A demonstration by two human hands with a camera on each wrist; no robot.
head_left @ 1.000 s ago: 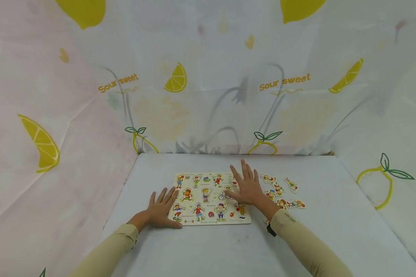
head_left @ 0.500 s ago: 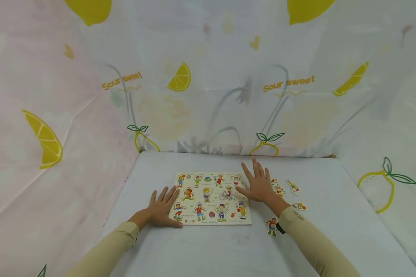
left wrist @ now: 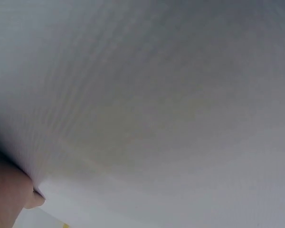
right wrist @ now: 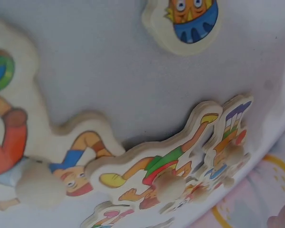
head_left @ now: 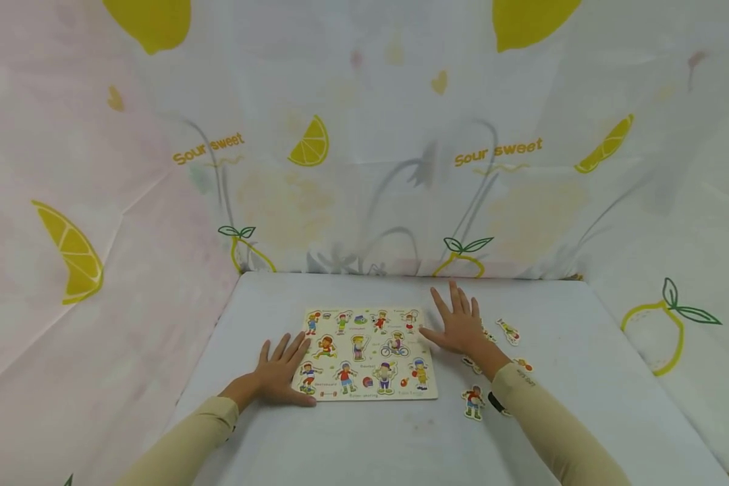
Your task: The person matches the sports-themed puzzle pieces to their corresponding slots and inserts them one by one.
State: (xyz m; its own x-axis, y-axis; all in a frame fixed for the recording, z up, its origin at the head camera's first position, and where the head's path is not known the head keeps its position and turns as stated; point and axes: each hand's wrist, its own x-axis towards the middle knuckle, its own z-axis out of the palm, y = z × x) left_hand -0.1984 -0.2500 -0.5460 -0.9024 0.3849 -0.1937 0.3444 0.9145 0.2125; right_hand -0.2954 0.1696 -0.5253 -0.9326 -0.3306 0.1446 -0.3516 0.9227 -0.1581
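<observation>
A pale wooden puzzle board [head_left: 340, 364] printed with cartoon children playing sports lies flat on the white table. My left hand [head_left: 276, 373] has its fingers spread and rests on the board's left edge. Just past the opposite edge is my right hand [head_left: 460, 331], also spread and holding nothing, with its thumb tip at the edge. Beside and partly behind that hand lie loose puzzle pieces, including a green-clothed figure [head_left: 508, 332] and a helmeted figure in red [head_left: 472, 403]. Round wooden knobs [right wrist: 168, 185] show on several pieces in the right wrist view.
The white tabletop [head_left: 364, 445] ends at a lemon-printed cloth wall [head_left: 364, 202] behind, with similar cloth at both sides. My right forearm [head_left: 547, 418] partly covers the loose pieces. The left wrist view holds mostly blurred white surface [left wrist: 156, 118].
My right hand has moved right, from over the board's upper right part to beside its edge, uncovering printed figures there. The left hand stays in place.
</observation>
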